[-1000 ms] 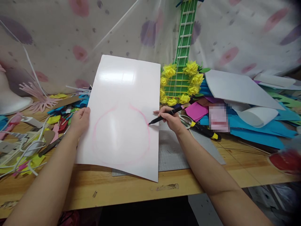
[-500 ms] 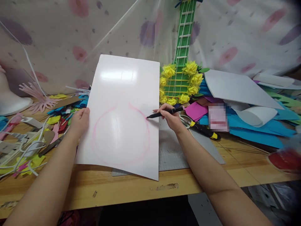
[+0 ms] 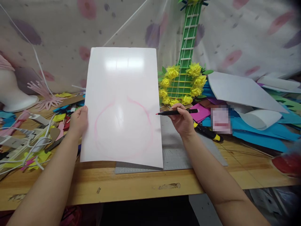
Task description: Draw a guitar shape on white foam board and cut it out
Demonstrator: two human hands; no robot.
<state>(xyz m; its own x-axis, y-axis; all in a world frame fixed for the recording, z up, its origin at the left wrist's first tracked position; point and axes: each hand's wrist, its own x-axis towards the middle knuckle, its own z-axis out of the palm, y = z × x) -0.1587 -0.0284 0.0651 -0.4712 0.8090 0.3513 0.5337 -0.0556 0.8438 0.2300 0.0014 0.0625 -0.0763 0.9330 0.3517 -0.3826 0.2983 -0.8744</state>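
A white board [image 3: 122, 125] is tilted up over the table, with a faint pink rounded outline drawn on it, open at the top. My left hand [image 3: 79, 121] grips the board's left edge, thumb on the front and the other fingers hidden behind. In my right hand [image 3: 182, 121] is a black marker [image 3: 172, 112], held between thumb and fingers. Its pink tip points left and lies in front of the board's right edge; whether it touches the surface I cannot tell.
A grey cutting mat [image 3: 174, 153] lies under the board. Behind stands a green paper guitar [image 3: 185, 47] with yellow flowers. Coloured paper [image 3: 261, 135] and a yellow-black cutter [image 3: 209, 131] are at right. Cables and a power strip [image 3: 23, 147], scraps and a white mannequin head [image 3: 16, 91] fill the left.
The marker has moved off the pink line, rightward to the board's edge, and turned more level. The board has been tilted more upright toward me. The camera view has shifted slightly.
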